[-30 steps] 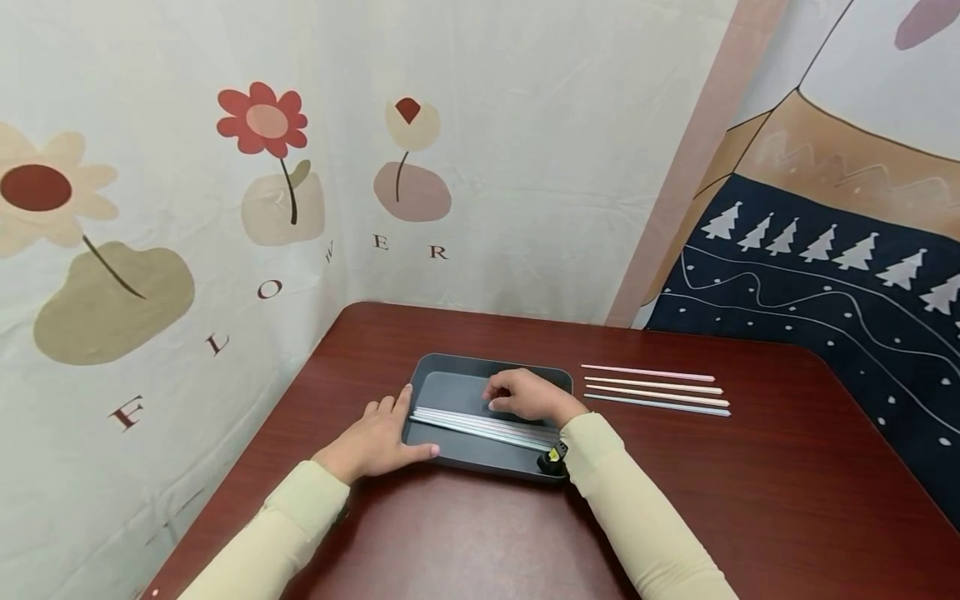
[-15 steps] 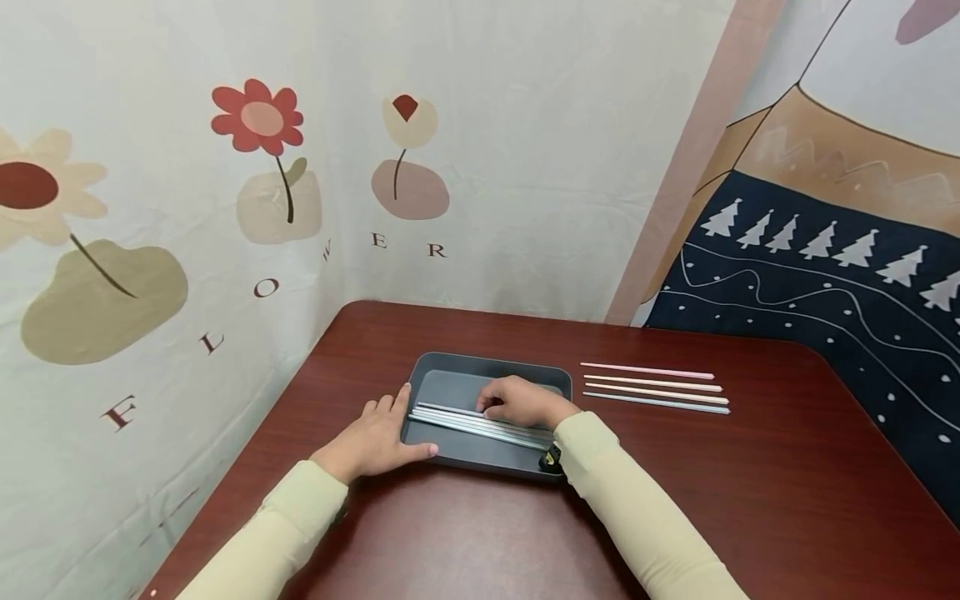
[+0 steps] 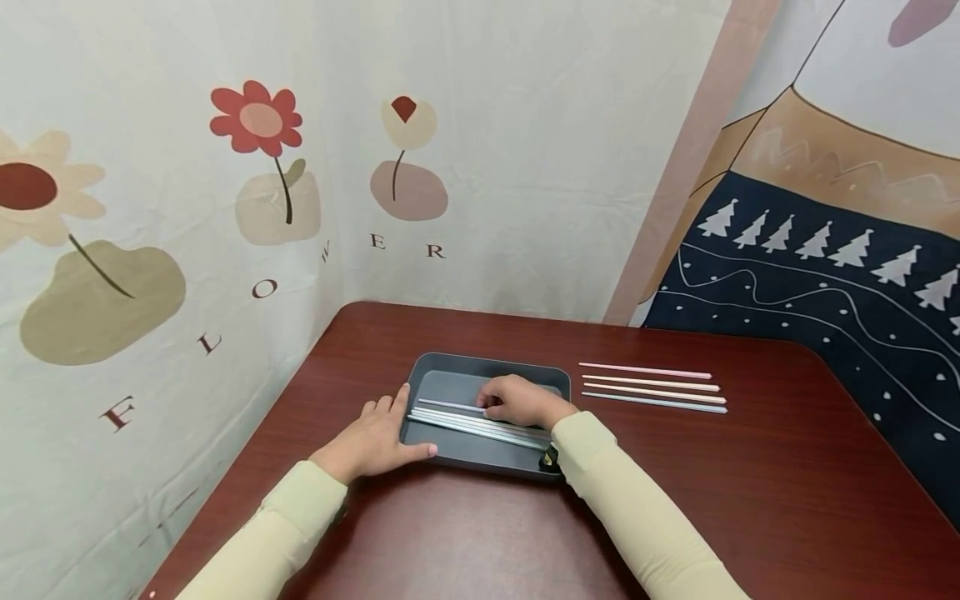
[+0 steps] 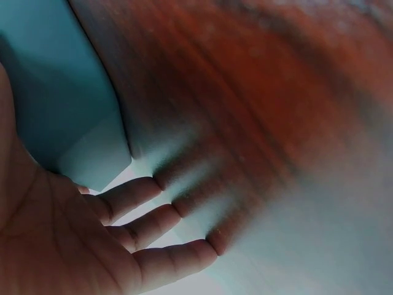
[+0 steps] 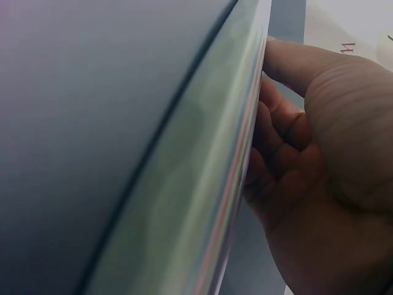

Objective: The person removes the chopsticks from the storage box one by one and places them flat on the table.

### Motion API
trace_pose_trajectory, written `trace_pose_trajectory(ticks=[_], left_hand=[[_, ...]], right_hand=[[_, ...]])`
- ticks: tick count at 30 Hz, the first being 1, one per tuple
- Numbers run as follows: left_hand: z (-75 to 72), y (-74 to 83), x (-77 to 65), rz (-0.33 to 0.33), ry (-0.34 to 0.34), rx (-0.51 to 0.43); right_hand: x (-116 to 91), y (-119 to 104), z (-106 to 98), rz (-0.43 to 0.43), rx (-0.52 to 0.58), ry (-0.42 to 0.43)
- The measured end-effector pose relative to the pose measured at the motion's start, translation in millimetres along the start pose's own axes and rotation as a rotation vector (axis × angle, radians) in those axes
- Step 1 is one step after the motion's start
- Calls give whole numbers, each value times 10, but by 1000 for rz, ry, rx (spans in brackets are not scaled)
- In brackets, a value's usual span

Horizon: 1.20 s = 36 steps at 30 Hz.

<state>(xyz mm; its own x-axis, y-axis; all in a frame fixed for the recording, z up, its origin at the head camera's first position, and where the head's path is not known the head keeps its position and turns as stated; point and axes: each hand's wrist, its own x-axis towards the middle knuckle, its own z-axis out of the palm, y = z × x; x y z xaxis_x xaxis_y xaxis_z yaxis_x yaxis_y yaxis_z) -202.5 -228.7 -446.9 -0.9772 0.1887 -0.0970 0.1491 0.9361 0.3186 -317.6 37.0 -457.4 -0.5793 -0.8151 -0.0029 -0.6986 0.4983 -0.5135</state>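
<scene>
A dark grey rectangular tray (image 3: pixel 450 382) lies on the table, holding a bundle of pale metallic-looking chopsticks (image 3: pixel 472 424) side by side. My left hand (image 3: pixel 366 442) rests against the tray's left end, fingers straight and thumb along the front rim; the left wrist view shows those fingers (image 4: pixel 138 232) beside its corner. Over the tray, my right hand (image 3: pixel 521 401) pinches a single lilac chopstick (image 3: pixel 452 405), which lies just behind the bundle. Its far part is hidden under the hand. In the right wrist view, thumb and curled fingers (image 5: pixel 295 64) meet the sticks' edge.
Right of the tray, several pastel chopsticks (image 3: pixel 652 386) in pink, cream and blue lie in a spaced row on the reddish-brown table (image 3: pixel 480 533). A small black object with a yellow mark (image 3: pixel 550 458) is at the right wrist. Printed curtains (image 3: pixel 525 167) hang behind the table.
My right hand has lowered and shifted slightly left to the chopsticks. One lilac chopstick has come away from the bundle toward the tray's back. The left hand stays in place.
</scene>
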Motion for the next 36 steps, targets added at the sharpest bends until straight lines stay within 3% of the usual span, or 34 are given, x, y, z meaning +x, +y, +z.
trace_pose_trajectory(ticks=[17, 26, 36], left_hand=[[-13, -19, 2, -4, 2, 6], [-10, -7, -2, 15, 21, 7], [-6, 7, 1, 1, 12, 5]], right_hand=[[18, -44, -55, -30, -20, 18], [-16, -53, -143, 38, 37, 49], [-88, -232, -411, -54, 94, 109]])
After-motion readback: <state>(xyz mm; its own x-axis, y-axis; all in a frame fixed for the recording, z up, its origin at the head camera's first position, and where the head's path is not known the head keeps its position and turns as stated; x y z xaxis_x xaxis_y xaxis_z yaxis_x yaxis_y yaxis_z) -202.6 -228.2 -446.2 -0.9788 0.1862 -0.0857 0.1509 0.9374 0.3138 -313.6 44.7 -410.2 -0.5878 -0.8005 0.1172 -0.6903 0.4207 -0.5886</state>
